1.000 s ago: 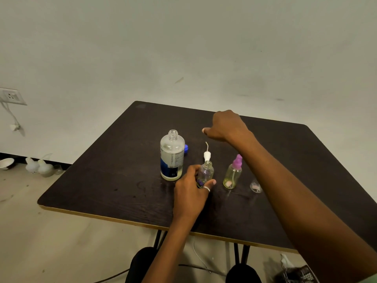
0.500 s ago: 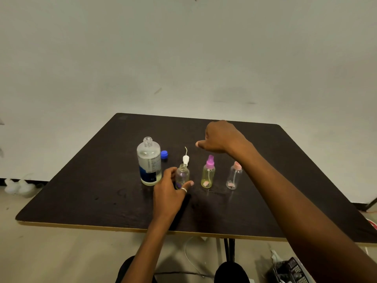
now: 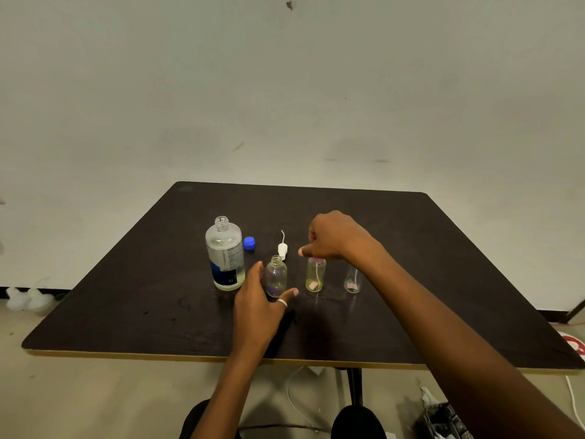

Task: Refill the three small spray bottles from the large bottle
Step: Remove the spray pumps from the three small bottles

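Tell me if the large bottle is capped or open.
Open. The large bottle has a bare threaded neck, and the blue cap lies on the table beside it.

Pink cap (image 3: 317, 260): mostly hidden under right hand (image 3: 335, 236).
Rightmost bottle (image 3: 352, 282): top hidden behind the wrist.
Label (image 3: 229, 261): print too small to read.
Table (image 3: 474, 280): right corner cut off.

Right hand (image 3: 332, 236) dropped onto yellow spray bottle (image 3: 315, 277) purple cap (image 3: 317, 260), fingers curled over it.
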